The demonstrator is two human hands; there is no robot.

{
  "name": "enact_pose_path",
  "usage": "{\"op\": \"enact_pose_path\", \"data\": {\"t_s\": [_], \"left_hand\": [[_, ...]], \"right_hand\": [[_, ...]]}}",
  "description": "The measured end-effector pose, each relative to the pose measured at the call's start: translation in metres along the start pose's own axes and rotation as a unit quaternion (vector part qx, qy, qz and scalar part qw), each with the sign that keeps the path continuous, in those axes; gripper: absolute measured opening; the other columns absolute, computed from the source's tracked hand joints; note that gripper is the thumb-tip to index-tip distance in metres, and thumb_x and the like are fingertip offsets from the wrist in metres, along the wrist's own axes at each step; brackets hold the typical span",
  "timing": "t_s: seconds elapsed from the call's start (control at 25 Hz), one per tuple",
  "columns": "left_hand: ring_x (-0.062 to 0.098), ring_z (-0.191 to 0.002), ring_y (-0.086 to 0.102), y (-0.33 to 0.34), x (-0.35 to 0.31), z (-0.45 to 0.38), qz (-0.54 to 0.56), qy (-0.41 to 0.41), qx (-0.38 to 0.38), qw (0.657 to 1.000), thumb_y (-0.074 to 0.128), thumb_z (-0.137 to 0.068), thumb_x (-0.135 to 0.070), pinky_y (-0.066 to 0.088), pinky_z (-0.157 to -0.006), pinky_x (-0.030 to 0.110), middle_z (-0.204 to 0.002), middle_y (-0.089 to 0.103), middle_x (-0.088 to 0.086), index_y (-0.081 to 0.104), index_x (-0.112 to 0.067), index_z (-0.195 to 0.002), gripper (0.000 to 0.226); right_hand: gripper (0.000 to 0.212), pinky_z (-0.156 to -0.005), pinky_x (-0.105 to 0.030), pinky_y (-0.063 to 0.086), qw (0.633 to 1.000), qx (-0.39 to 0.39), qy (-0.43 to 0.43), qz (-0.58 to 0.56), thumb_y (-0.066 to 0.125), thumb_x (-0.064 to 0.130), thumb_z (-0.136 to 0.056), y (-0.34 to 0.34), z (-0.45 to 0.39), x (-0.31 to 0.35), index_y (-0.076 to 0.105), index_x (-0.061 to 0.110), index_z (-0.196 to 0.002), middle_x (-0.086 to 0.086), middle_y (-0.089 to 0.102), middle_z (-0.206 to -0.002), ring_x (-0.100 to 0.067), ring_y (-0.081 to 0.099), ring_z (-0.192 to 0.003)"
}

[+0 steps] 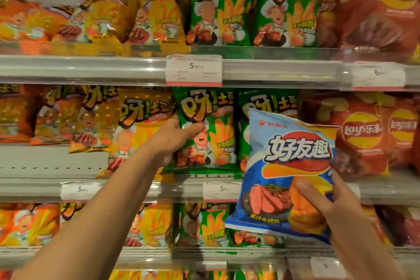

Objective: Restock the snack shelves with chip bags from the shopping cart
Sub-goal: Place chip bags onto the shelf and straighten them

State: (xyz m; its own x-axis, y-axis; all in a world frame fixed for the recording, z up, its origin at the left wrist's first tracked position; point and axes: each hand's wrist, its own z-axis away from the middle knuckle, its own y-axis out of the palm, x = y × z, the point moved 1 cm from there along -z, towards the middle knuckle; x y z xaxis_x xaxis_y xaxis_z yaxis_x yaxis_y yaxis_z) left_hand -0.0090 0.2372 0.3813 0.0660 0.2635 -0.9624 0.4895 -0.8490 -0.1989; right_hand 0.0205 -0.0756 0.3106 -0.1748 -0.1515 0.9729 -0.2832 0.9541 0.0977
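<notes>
Snack shelves (91,68) are filling the whole view, three tiers showing plainly, each packed with upright bags: orange and yellow ones to the left, green ones in the middle, red Lay's bags (361,134) at the right. A white price tag (193,70) is hanging on the rail of the upper tier, just above the middle tier's green bags.

A blue chip bag (286,166) is being held up in front of the middle and lower tiers, tilted slightly, covering part of the green bags behind it. The right hand (327,209) is gripping it at its lower right corner, thumb pressed on the front face, the other fingers wrapped behind.

The left hand (175,136) is reaching to the middle tier and holding the left edge of a green chip bag (204,129) that is standing on the shelf, thumb lying across its front; the remaining fingers seem to be tucked behind the bag, though they are hidden from view.
</notes>
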Motion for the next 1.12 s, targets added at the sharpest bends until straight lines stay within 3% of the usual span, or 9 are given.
{"op": "enact_pose_path", "data": {"t_s": [0.08, 0.24, 0.28, 0.36, 0.48, 0.56, 0.64, 0.8, 1.12], "left_hand": [[0.001, -0.067, 0.062, 0.0, 0.0, 0.003, 0.03, -0.023, 0.007, 0.999, 0.068, -0.096, -0.023, 0.051, -0.056, 0.01, -0.089, 0.059, -0.011, 0.043, -0.028, -0.096, 0.025], [0.021, -0.107, 0.057, -0.008, 0.005, 0.0, -0.006, -0.054, 0.044, 0.998, 0.069, -0.094, -0.039, 0.049, -0.1, 0.038, -0.112, 0.059, 0.005, 0.04, -0.014, -0.135, 0.057], [0.021, -0.106, 0.054, -0.009, 0.008, -0.001, -0.035, -0.054, 0.041, 0.997, 0.069, -0.092, -0.044, 0.048, -0.09, 0.04, -0.111, 0.057, 0.006, 0.042, -0.01, -0.13, 0.058], [0.029, -0.114, 0.054, -0.012, 0.017, -0.003, -0.032, -0.063, 0.047, 0.996, 0.07, -0.09, -0.048, 0.045, -0.104, 0.043, -0.119, 0.057, 0.014, 0.046, -0.006, -0.126, 0.061], [0.019, -0.112, 0.056, -0.014, 0.023, -0.005, -0.007, -0.067, 0.076, 0.995, 0.07, -0.092, -0.042, 0.04, -0.104, 0.036, -0.114, 0.058, -0.001, 0.05, -0.022, -0.109, 0.032], [0.01, -0.106, 0.058, -0.012, 0.023, -0.005, -0.012, -0.042, 0.073, 0.996, 0.069, -0.093, -0.042, 0.042, -0.099, 0.033, -0.11, 0.061, -0.013, 0.052, -0.025, -0.12, 0.036], [0.022, -0.123, 0.057, -0.005, 0.025, -0.005, -0.089, 0.01, -0.017, 0.996, 0.069, -0.092, -0.044, 0.047, -0.103, 0.038, -0.129, 0.061, -0.003, 0.048, -0.021, -0.139, 0.056], [0.028, -0.142, 0.031, 0.012, 0.03, 0.018, -0.229, 0.18, -0.177, 0.94, 0.065, -0.096, -0.041, 0.037, -0.108, 0.034, -0.157, 0.023, 0.012, 0.016, -0.023, -0.159, 0.081], [0.039, -0.151, 0.022, -0.021, 0.051, 0.051, -0.382, 0.311, -0.204, 0.846, 0.06, -0.1, -0.033, 0.029, -0.118, 0.057, -0.159, 0.032, 0.019, 0.042, -0.013, -0.152, 0.059]], "right_hand": [[0.094, -0.098, -0.056, 0.053, 1.0, 0.0, 0.0, -0.005, 0.09, 0.074, -0.031, 0.003, -0.004, -0.001, 0.065, 0.046, -0.118, 0.009, 0.076, -0.114, -0.021, 0.072, -0.106], [0.09, -0.088, -0.055, 0.056, 1.0, 0.018, -0.006, -0.015, 0.091, 0.069, -0.037, 0.004, -0.01, -0.005, 0.065, 0.044, -0.119, 0.006, 0.076, -0.109, -0.024, 0.073, -0.097], [0.086, -0.084, -0.052, 0.058, 0.999, 0.027, -0.01, -0.016, 0.092, 0.065, -0.042, 0.006, -0.01, -0.005, 0.065, 0.042, -0.121, 0.007, 0.077, -0.106, -0.022, 0.074, -0.092], [0.085, -0.072, -0.041, 0.06, 0.998, 0.047, -0.023, -0.018, 0.092, 0.064, -0.044, 0.01, -0.01, -0.004, 0.065, 0.04, -0.121, 0.01, 0.078, -0.099, -0.016, 0.076, -0.084], [0.081, -0.082, -0.043, 0.06, 0.997, 0.058, -0.04, -0.014, 0.089, 0.069, -0.043, 0.014, -0.009, -0.003, 0.066, 0.044, -0.117, 0.005, 0.076, -0.111, -0.018, 0.075, -0.098], [0.067, -0.085, -0.042, 0.062, 0.996, 0.065, -0.053, -0.019, 0.09, 0.06, -0.054, 0.015, -0.009, -0.003, 0.067, 0.044, -0.115, 0.004, 0.076, -0.114, -0.02, 0.073, -0.103], [0.053, -0.084, -0.038, 0.062, 0.995, 0.072, -0.066, -0.021, 0.084, 0.044, -0.066, 0.017, -0.01, -0.004, 0.067, 0.041, -0.116, 0.001, 0.075, -0.116, -0.021, 0.073, -0.105], [0.052, -0.083, -0.034, 0.061, 0.994, 0.076, -0.076, -0.024, 0.081, 0.039, -0.07, 0.026, -0.007, -0.003, 0.066, 0.037, -0.12, -0.001, 0.075, -0.116, -0.023, 0.073, -0.106], [0.083, -0.1, -0.055, 0.052, 0.994, 0.083, -0.076, 0.007, 0.085, 0.072, -0.051, 0.063, -0.005, -0.002, 0.061, 0.043, -0.125, 0.007, 0.073, -0.121, -0.02, 0.069, -0.113]]}}
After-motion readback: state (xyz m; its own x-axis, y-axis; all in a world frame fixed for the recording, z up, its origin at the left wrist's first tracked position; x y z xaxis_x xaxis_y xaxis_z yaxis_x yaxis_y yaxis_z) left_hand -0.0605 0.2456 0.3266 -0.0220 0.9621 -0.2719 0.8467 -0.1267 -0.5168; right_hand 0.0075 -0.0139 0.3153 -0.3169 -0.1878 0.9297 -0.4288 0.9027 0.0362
